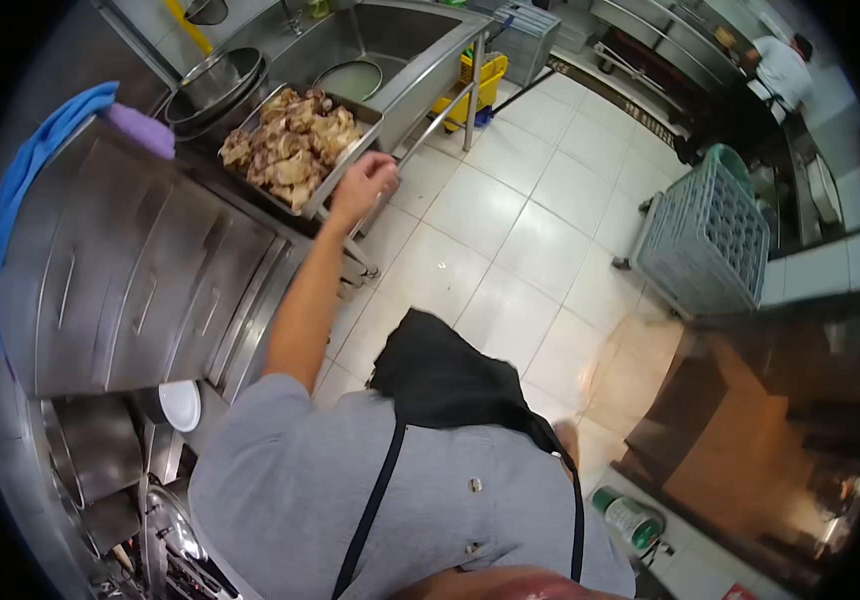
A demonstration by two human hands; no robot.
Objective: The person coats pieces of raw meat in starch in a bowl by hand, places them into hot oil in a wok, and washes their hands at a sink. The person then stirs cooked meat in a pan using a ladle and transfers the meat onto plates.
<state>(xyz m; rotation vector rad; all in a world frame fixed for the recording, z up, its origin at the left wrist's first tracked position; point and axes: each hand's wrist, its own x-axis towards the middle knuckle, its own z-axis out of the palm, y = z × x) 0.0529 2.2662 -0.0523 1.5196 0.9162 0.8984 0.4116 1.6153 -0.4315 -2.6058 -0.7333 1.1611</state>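
Pale tiled kitchen floor [525, 235], steel sink [415, 60] beyond. Metal tray [330, 180] heaped with brown meat pieces [290, 145], just beside sink. Left hand [368, 187] at tray's edge, fingers loosely curled, nothing visible in them; touching rim or not, cannot tell. Right hand [566, 436] barely shows beside apron [440, 360], fingers hidden, hold unknown. Step looks like handling tray; next move likely calls for firm, level grip.

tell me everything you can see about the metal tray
The tray looks like silver metal, rectangular with raised walls and a narrow rim. It lies open side up, heaped with irregular brown and pale chunks, between the stacked metal bowls and the sink. The left hand is at its near side; whether it touches is unclear.
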